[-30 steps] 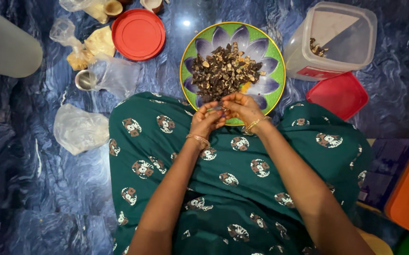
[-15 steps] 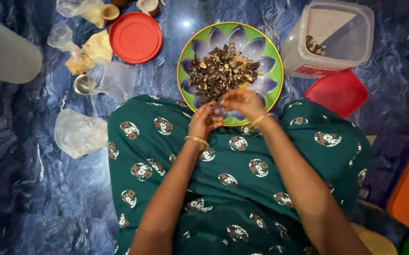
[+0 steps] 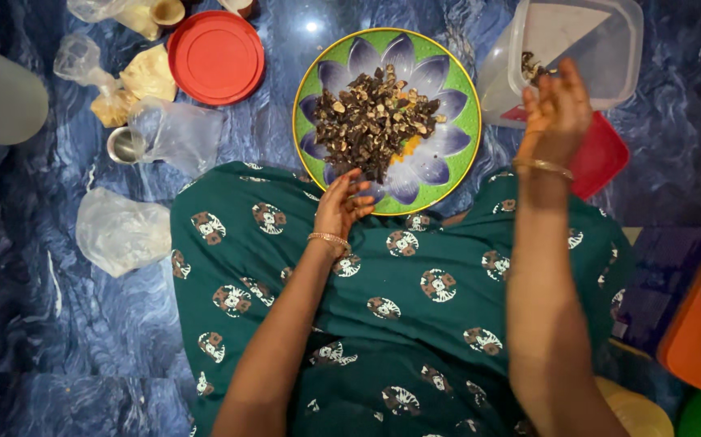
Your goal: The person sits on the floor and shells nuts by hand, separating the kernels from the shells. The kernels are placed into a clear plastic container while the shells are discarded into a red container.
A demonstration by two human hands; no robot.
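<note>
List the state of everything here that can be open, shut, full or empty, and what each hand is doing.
Clear container: open, nearly empty.
Square red lid: off, on the floor.
Round red lid: off, lying flat.
Plate: heaped with dark pieces.
Left hand: open, at the plate's edge.
Right hand: over the container, grip unclear.

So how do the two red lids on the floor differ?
The round red lid is circular and fully visible, lying left of the flower plate. The square red lid has rounded corners, lies beside the clear container, and is partly covered by the right hand. Both lie flat.
</note>
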